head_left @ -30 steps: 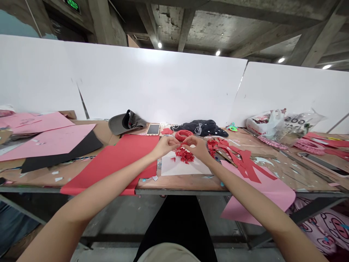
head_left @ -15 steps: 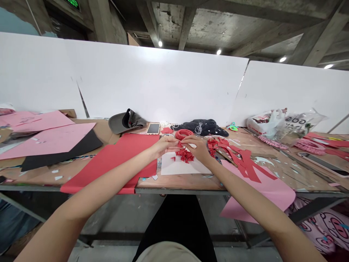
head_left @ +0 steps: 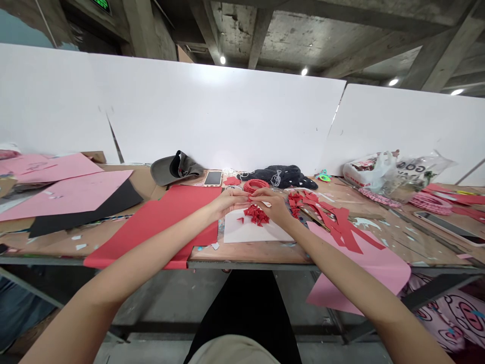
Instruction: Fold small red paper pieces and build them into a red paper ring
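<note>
The left hand (head_left: 228, 201) and right hand (head_left: 273, 205) are curled, with the fingertips (head_left: 250, 198) pinched together above the white sheet (head_left: 257, 233). Whether they grip a paper scrap is too small to tell. Directly below, the pile of cut red paper pieces (head_left: 256, 215) rests on that sheet. Risk: a wrist dragged across the sheet can scatter the pile, and loose pieces can then mix with the red paper strips (head_left: 341, 227) to the right (same colour, hard to sort). The red paper coil (head_left: 253, 185) lies just beyond the fingertips, where a careless reach can displace it. Farther back lie a smartphone (head_left: 212, 178) and a grey cap (head_left: 170, 169).
</note>
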Motion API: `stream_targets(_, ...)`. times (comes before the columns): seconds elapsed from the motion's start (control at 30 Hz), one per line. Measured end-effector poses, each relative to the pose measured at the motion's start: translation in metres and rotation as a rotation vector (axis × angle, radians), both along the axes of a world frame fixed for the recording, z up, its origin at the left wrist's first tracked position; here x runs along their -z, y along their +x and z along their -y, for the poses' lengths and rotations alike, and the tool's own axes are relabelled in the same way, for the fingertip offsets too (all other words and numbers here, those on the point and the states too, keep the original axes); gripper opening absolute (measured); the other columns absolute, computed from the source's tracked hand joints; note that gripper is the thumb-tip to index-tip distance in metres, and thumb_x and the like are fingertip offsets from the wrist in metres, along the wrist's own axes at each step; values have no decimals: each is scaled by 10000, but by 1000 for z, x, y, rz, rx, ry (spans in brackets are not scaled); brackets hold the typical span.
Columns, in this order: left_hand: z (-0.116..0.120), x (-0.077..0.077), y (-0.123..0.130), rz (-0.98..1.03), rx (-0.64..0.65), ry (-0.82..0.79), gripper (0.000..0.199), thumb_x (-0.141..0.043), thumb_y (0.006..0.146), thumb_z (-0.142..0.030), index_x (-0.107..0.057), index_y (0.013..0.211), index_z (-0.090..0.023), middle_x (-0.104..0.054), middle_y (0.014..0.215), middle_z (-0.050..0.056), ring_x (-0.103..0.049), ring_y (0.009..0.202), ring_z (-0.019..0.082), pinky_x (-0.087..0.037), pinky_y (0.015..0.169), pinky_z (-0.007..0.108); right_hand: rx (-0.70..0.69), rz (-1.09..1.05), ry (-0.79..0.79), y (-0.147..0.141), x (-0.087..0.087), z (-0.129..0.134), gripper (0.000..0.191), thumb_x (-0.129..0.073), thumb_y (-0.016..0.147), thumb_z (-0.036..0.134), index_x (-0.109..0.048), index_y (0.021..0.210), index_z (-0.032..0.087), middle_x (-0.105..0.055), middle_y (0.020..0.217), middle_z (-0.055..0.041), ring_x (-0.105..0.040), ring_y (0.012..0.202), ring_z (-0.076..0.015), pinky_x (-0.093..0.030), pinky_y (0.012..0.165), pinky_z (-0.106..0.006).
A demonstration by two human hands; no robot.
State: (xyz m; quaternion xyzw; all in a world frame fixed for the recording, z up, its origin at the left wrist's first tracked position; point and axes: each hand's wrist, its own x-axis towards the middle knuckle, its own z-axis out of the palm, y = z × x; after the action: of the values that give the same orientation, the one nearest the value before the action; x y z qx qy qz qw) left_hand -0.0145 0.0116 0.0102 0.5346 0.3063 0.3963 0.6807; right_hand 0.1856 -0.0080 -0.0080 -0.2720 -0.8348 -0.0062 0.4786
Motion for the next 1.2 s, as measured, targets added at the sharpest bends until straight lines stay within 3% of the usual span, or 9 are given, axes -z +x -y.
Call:
stream_targets(0.4, -9, 8, -1, 9, 8, 62, 346, -790, 640, -67, -722, 975, -122, -751, 949, 70, -712, 882, 156, -547, 917, 274, -66, -1, 17, 1, -1, 0, 193, -557, 921, 246, -747, 951, 254, -669, 970, -76, -635, 947, -214, -533, 855, -403)
stream_targets(0.6, -6, 9, -1, -198, 0, 500, 569, -712, 713, -112, -573, 1264, -132, -740, 949, 100, -700, 916, 206, -551, 828, 315, -38, 4, -55, 5, -6, 1, 198, -570, 909, 245, -708, 1051, 248, -662, 1041, -85, -618, 999, -223, -513, 897, -404)
stream_targets(0.7, 4, 6, -2, -338, 57, 727, 743, -626, 757, -90, -394, 1450, -222, -675, 1180, 128, -690, 905, 185, -534, 741, 258, -121, 153, -151, 9, -9, 0, 185, -554, 913, 235, -712, 1010, 236, -650, 1078, -84, -616, 992, -212, -502, 908, -396)
stream_targets(0.83, 13, -3, -9, -452, 188, 835, 832, -585, 778, -80, -279, 1502, -353, -511, 1412, 127, -674, 763, 125, -514, 659, 232, -238, 236, -410, 14, -13, 0, 118, -597, 877, 251, -700, 918, 211, -691, 977, -56, -652, 884, -182, -520, 851, -350)
stream_targets(0.97, 15, -9, -14, -533, 309, 908, 808, -528, 812, -62, -251, 1507, -367, -409, 1495, 115, -668, 921, 168, -526, 762, 286, -297, 193, -677, 15, -15, 2, 113, -623, 838, 250, -656, 926, 186, -705, 909, -46, -685, 840, -173, -539, 768, -303)
stream_targets(1.2, 17, -10, -13, -614, 346, 1058, 809, -418, 828, -7, -191, 1530, -340, -233, 1591, 74, -474, 1301, 253, -483, 947, 334, -323, 213, -730, 13, -15, 3, 101, -615, 832, 263, -639, 887, 181, -694, 896, -42, -676, 814, -163, -529, 710, -276)
